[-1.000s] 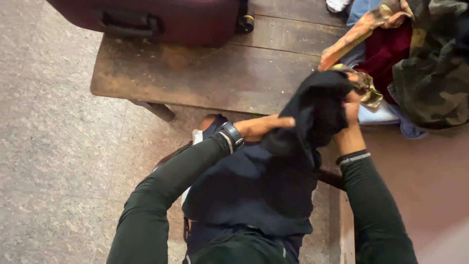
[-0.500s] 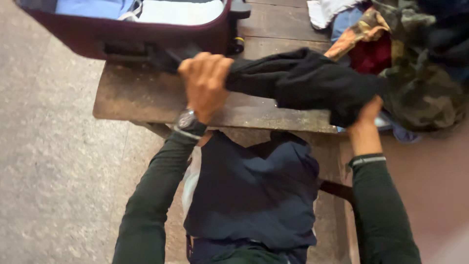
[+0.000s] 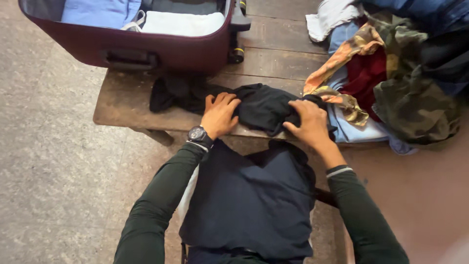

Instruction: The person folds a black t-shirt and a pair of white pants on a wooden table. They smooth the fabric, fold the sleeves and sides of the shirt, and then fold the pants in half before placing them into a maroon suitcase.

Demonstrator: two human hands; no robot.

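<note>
Two hands lay on one black garment point(image 3: 261, 105), a soft, crumpled knit spread along the near edge of the worn wooden bench point(image 3: 122, 105). Our left hand point(image 3: 219, 115) rested flat, fingers spread, pressing the cloth's middle; a black round wristwatch point(image 3: 198, 133) sat on that wrist. Our right hand point(image 3: 308, 122) pressed down on the cloth's right end, fingers curled into the fabric. A maroon fabric suitcase point(image 3: 161, 49), open, stood at the bench's far left corner, holding folded light-blue and white pieces. A loose clothes pile point(image 3: 391, 83), camouflage-patterned, dark red and pale blue, covered the right end.
</note>
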